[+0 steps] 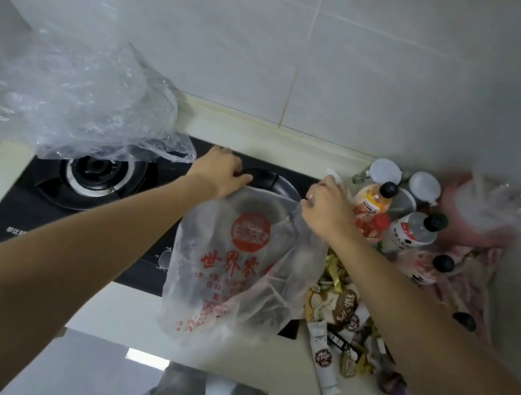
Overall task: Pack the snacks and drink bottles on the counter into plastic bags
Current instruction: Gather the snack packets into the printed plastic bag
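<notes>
A translucent plastic bag with red print (232,272) hangs in front of me over the stove's right side. My left hand (220,171) grips its top left edge and my right hand (328,207) grips its top right edge. Several drink bottles (415,231) stand and lie at the right, just beyond my right hand. A heap of snack packets (340,319) lies on the counter under my right forearm, partly hidden by it.
A black gas stove (90,188) fills the counter's left and middle. A clear crumpled plastic bag (75,95) hangs over its left burner. More plastic and pink wrapping (489,216) sits in the right corner by the tiled wall. The counter's front edge (134,311) is near me.
</notes>
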Available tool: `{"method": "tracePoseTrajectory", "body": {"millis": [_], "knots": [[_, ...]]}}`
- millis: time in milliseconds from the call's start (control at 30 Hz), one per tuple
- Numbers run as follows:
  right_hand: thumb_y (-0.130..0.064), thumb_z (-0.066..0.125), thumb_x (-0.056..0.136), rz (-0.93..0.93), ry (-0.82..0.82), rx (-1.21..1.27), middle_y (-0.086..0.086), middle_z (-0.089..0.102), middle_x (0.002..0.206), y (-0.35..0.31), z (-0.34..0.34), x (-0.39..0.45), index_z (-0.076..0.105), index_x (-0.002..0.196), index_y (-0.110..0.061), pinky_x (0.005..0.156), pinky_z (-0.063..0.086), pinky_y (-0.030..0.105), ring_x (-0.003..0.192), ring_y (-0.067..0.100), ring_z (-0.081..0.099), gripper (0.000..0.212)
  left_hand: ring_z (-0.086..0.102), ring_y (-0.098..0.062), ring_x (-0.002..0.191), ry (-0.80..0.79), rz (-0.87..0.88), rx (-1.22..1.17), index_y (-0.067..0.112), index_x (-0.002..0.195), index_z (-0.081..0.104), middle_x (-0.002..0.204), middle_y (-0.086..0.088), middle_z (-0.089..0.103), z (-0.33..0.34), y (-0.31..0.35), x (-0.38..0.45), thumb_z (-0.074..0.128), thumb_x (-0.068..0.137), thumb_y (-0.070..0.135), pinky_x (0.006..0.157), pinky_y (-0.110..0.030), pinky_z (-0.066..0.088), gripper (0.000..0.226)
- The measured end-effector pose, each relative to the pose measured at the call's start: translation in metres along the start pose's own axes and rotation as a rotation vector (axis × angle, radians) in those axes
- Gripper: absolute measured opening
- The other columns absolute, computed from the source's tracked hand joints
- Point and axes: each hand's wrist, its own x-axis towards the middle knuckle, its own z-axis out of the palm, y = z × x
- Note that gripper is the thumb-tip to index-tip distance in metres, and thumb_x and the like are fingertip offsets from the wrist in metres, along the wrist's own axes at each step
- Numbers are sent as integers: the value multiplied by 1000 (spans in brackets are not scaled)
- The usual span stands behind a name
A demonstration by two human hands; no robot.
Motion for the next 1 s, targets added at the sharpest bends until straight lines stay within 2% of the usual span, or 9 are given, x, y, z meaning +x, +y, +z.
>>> {"method": "tracePoseTrajectory", "body": {"millis": [67, 133, 267, 400, 500, 567, 700, 867, 1000], "knots": [[-22, 58, 98, -46, 8, -16, 5, 55, 112, 1, -2, -6, 76, 98, -11, 97, 49, 47, 116, 29, 50, 21, 51, -33, 118, -27, 20, 53, 11, 93, 74, 102, -14, 68, -1, -2, -5, 52, 100, 46, 80, -39, 45, 42], [-11, 58, 94, -77, 10, -14, 1, 52, 104, 0, -11, -15, 73, 83, -15, 91, 51, 46, 110, 25, 49, 19, 51, -32, 119, -73, 61, 169, 15, 85, 73, 100, -13, 68, -6, -4, -14, 47, 102, 48, 87, -42, 43, 46], [3, 56, 86, -205, 43, -2, -2, 48, 95, -3, -32, -32, 50, 64, -26, 87, 48, 43, 100, 20, 42, 37, 50, -26, 120, -112, 170, 386, 24, 88, 77, 100, -3, 71, -24, -7, -39, 27, 105, 57, 102, -47, 34, 62], [-15, 61, 98, -350, 68, -101, -6, 48, 97, 6, -44, -49, 62, 76, -17, 91, 48, 42, 100, 15, 38, 22, 55, -23, 111, -75, 258, 439, 23, 72, 72, 81, 2, 68, -36, -13, -72, 23, 105, 58, 103, -47, 32, 68], [-45, 61, 97, -433, 6, -248, -7, 47, 106, 8, -53, -66, 67, 76, -16, 95, 47, 36, 107, 14, 36, 37, 59, -25, 107, -44, 312, 471, 23, 58, 59, 68, 6, 62, -38, -15, -98, 26, 104, 59, 108, -51, 31, 67], [-57, 64, 89, -517, -4, -357, -8, 47, 110, 7, -59, -77, 70, 76, -20, 96, 44, 34, 111, 15, 37, 40, 60, -23, 102, -29, 310, 444, 21, 59, 63, 68, 5, 65, -38, -12, -115, 22, 100, 67, 108, -49, 32, 74], [-36, 72, 84, -663, 19, -428, -9, 52, 107, 8, -68, -95, 70, 76, -22, 100, 40, 37, 114, 18, 43, 17, 51, -12, 80, -29, 291, 321, 20, 54, 51, 56, 9, 52, -35, 0, -151, 42, 91, 75, 95, -37, 29, 68], [-24, 67, 90, -742, 150, -333, -6, 64, 80, 14, -74, -100, 68, 72, -19, 128, 20, 39, 100, 18, 57, 18, 46, -18, 57, 26, 285, 216, 17, 55, 44, 51, 3, 46, -47, 6, -180, 65, 93, 47, 71, -34, 34, 53], [-10, 63, 83, -801, 284, -225, 0, 57, 65, 9, -95, -111, 62, 61, -11, 120, 36, 49, 86, 24, 57, 23, 44, -20, 50, 189, 298, 120, 16, 55, 43, 50, 2, 44, -82, 13, -199, 70, 94, 39, 56, -34, 35, 52]]}}
